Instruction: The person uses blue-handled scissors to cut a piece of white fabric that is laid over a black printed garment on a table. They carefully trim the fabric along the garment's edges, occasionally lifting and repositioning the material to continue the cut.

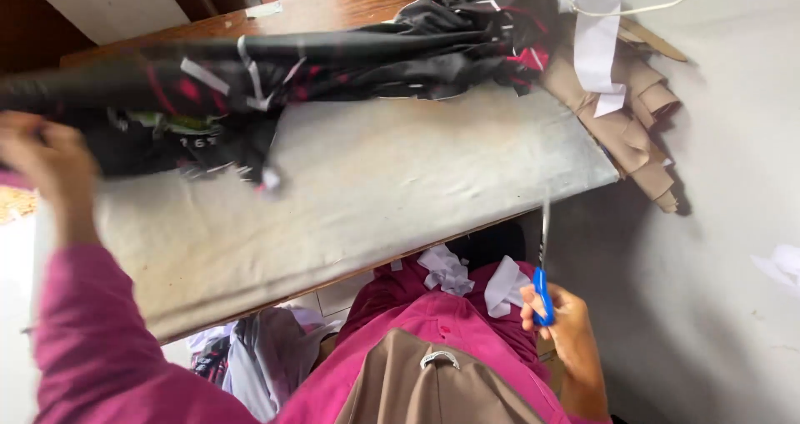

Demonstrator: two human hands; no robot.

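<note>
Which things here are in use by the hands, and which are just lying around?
In use: black and red fabric, lifted by the left hand; blue-handled scissors in the right hand; padded table.

Lying about: brown paper pieces, white paper scraps, white cord.

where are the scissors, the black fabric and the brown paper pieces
scissors [543, 295], head view, on the blue handle
black fabric [333, 65], head view, on its stretched middle
brown paper pieces [625, 132], head view, on the pile's middle

Soft daylight, mild shadows under the table; left hand motion-blurred.
</note>
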